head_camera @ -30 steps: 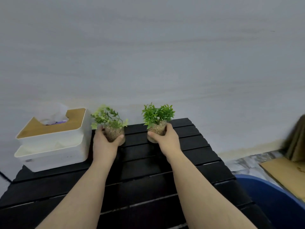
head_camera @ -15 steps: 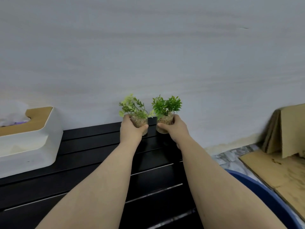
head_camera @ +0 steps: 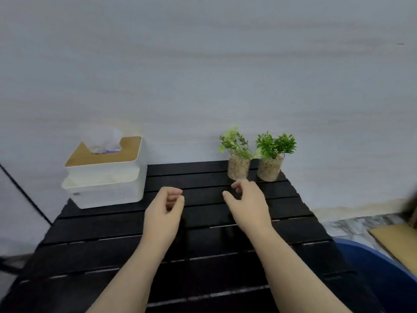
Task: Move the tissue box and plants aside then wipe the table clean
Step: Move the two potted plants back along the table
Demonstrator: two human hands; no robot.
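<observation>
Two small potted plants stand side by side at the far right corner of the black slatted table (head_camera: 203,227): a pale-leaved plant (head_camera: 238,159) on the left and a darker green plant (head_camera: 272,159) on the right, both in gravel-filled pots. A white tissue box (head_camera: 106,175) with a wooden lid sits at the far left corner. My left hand (head_camera: 163,213) hovers over the table's middle, fingers curled and empty. My right hand (head_camera: 247,204) is just in front of the pale plant, fingers loosely apart, holding nothing.
A grey wall runs close behind the table. A blue tub (head_camera: 381,274) sits low at the right, with flat cardboard (head_camera: 397,242) on the marbled floor beyond it. A thin black rod (head_camera: 24,193) slants at the left.
Both hands have let go of the plants, which now stand at the far right corner, and have drawn back toward me over the table's middle.
</observation>
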